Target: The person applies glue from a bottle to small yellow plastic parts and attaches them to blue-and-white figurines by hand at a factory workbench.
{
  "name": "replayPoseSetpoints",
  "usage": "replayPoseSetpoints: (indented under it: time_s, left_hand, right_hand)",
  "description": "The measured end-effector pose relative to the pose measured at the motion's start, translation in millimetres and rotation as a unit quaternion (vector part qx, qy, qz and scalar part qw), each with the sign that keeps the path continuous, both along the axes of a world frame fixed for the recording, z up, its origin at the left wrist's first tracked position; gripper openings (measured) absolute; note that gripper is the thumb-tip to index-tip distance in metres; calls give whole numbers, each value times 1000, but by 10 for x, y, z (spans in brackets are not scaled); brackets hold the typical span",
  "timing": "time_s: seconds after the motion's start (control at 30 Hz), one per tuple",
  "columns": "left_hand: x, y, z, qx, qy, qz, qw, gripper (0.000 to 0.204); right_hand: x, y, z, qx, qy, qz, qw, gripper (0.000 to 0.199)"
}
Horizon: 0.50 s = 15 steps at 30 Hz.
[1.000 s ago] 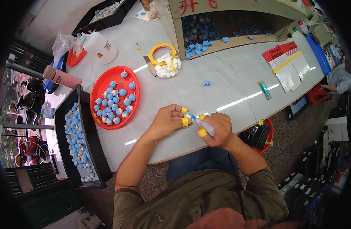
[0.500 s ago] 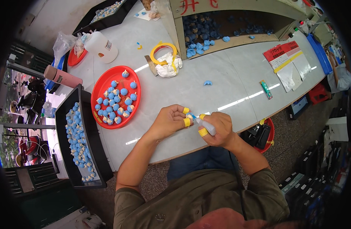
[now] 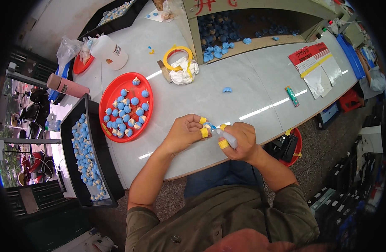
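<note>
Over the front of the grey table (image 3: 180, 161), my left hand (image 3: 184, 133) pinches a small blue and cream piece (image 3: 207, 125) between taped fingertips. My right hand (image 3: 242, 140) is wrapped round a small translucent squeeze bottle (image 3: 229, 137). The bottle's blue tip points at the piece and meets or nearly meets it; I cannot tell which. Yellow tape covers fingertips on both hands. Left of my left hand, a red round tray (image 3: 149, 86) carries several blue balls with cream tops (image 3: 135, 101). A single curved blue piece (image 3: 227, 90) lies on the table beyond my hands.
A black tray (image 3: 105, 168) of similar balls stands at the left edge. Behind are a white jug (image 3: 109, 52), a pink flask (image 3: 68, 85), and a yellow tape roll (image 3: 167, 59) by crumpled tissue (image 3: 182, 75). A shelf box (image 3: 239, 50) holds blue shells; a green packet (image 3: 292, 96) lies right.
My hands keep nearly the same pose, with the left shifted very slightly left. The bottle tip stays at the small piece. The whole view has moved slightly.
</note>
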<state>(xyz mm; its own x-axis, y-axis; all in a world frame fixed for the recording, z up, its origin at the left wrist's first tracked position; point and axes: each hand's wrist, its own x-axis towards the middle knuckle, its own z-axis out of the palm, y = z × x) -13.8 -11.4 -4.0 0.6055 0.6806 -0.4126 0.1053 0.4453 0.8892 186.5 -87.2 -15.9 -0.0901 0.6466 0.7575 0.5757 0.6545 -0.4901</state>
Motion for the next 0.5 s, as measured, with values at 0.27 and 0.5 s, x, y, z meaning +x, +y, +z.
replayPoseSetpoints:
  time_s: [0.27, 0.5]
  left_hand:
    - [15, 0, -18, -8, -4, 18, 1000, 28]
    - [19, -6, 18, -13, -17, 27, 999, 29]
  right_hand:
    - [11, -18, 30, 1, -18, -4, 1000, 25]
    - [11, -27, 39, 6, -26, -5, 1000, 24]
